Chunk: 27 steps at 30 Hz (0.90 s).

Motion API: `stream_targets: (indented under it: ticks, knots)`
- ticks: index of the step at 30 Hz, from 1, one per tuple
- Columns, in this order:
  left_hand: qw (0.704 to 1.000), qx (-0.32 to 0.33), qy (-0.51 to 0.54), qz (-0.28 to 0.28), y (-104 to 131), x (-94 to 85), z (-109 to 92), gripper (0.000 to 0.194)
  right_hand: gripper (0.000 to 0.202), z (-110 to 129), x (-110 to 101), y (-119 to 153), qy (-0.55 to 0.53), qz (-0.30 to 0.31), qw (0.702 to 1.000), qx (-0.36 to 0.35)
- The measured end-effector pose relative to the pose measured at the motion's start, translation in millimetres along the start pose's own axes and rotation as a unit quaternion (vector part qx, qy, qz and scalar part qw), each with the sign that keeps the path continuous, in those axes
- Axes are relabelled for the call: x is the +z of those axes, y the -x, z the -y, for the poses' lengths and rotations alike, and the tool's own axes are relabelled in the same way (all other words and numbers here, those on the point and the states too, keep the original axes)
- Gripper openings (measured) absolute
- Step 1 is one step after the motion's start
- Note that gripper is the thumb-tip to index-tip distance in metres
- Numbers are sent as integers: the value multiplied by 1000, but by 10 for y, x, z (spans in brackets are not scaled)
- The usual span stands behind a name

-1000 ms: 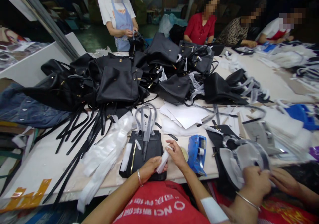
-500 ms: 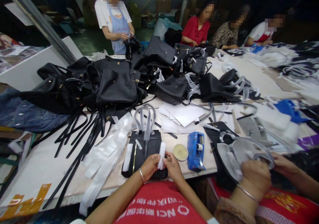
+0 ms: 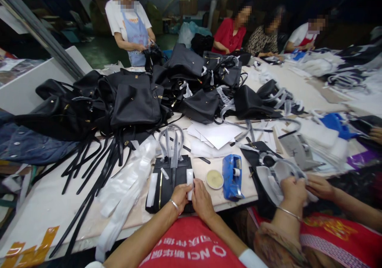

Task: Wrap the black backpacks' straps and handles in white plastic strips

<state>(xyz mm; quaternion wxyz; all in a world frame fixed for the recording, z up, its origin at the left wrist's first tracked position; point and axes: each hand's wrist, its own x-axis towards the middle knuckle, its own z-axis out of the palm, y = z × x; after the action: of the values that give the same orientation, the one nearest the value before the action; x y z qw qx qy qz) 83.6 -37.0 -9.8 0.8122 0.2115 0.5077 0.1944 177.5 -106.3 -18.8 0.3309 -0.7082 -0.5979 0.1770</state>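
Note:
A small black handbag lies on the table edge in front of me, with a gold zip and wrapped handles stretching away from me. A white strip lies along its right side, and another white strip along its left. My left hand is closed, thumb and fingertips on the lower end of the right strip. My right hand is closed at that strip's right edge, against the bag's side; its fingertips are partly hidden.
A blue tape dispenser and a round tub stand to the right. White plastic strips and black straps lie left. Black bags are heaped behind. A co-worker's hands handle grey-white material at right.
The white strip has gone from raised and tilted to flat along the bag's right side, both hands moving with it. The co-worker's hands at right have shifted. The view has turned slightly.

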Motion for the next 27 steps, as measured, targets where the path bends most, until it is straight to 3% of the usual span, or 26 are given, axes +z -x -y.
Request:
stream_targets:
  ticks: [5,8,11,14,18,20,24,27]
  knots:
    - [999,41,-27,-20,4,31,43,38,59,-96,-209,168,-42,89,995,-27]
    - [995,71,-59,-24,-2,76,42,35,50,-146,-386,92,-152,89,980,93]
    - [991,90,-94,-24,-13,128,65,32,41,-161,-437,-95,-242,62,943,218]
    - [976,138,-165,-24,-18,160,103,27,28,-126,-378,-268,-209,65,950,221]
    - [921,229,-312,-33,1,168,106,21,20,-107,-328,-348,-124,31,969,210]
    - [932,205,-298,-4,30,163,73,22,18,-138,-340,-332,-125,18,970,206]
    - [979,84,-139,126,115,128,-30,32,17,-190,-328,-292,-150,7,965,215]
    - [988,41,-76,129,146,103,-60,35,15,-160,-284,-295,-146,4,969,198]
